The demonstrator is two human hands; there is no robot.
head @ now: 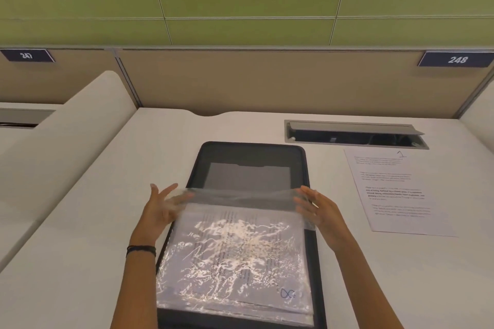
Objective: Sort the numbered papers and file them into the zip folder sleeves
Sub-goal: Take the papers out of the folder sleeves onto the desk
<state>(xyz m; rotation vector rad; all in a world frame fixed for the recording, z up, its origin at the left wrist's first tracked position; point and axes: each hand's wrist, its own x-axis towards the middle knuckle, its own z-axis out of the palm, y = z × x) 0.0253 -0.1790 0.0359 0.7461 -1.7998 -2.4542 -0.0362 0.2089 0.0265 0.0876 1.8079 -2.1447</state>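
A black zip folder [251,153] lies open on the white desk, its far half showing a grey pocket. On its near half rests a stack of clear plastic sleeves [235,256] with printed papers inside; the top visible paper carries a blue 8 [287,293]. A clear sleeve [240,196] is lifted and curled at the stack's far edge, stretched between my hands. My left hand [163,208] touches its left end with fingers spread. My right hand [316,211] holds its right end. A loose paper marked 1 [395,192] lies flat to the right of the folder.
A grey cable hatch [355,133] is set into the desk behind the loose paper, its lid raised. A beige partition [267,80] with a 248 label [457,59] closes off the back. A white divider [66,147] rises on the left.
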